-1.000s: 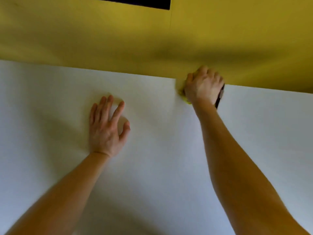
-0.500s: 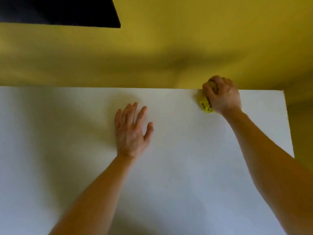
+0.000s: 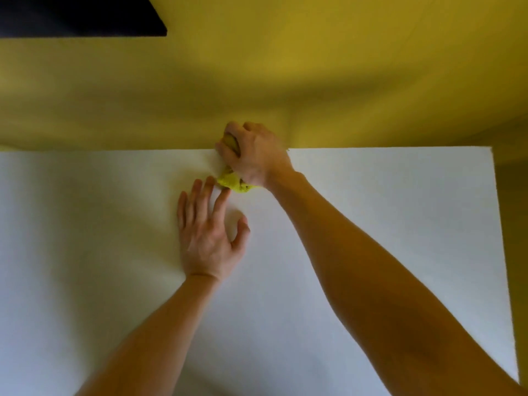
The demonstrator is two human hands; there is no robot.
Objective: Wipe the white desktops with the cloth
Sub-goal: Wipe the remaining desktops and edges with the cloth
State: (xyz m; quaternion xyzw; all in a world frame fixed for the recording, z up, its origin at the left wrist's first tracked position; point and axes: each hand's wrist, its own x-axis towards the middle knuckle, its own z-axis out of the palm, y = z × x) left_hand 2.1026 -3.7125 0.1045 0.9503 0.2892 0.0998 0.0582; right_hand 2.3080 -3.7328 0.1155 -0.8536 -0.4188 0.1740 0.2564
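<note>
A white desktop [image 3: 385,238] fills the lower part of the view. My right hand [image 3: 254,155] grips a bunched yellow cloth [image 3: 233,181] and presses it onto the desktop at its far edge, against the yellow wall. Only a small part of the cloth shows below the fist. My left hand [image 3: 207,235] lies flat on the desktop with fingers spread, its fingertips close to the cloth.
A yellow wall [image 3: 285,67] rises directly behind the desktop's far edge. The desktop ends at a right edge [image 3: 503,252] with yellow floor or wall beyond. A dark rectangular panel [image 3: 71,15] sits on the wall at top left.
My right hand with the cloth has slid left along the far edge toward my left hand. The view has shifted, so the desktop's right edge shows more.
</note>
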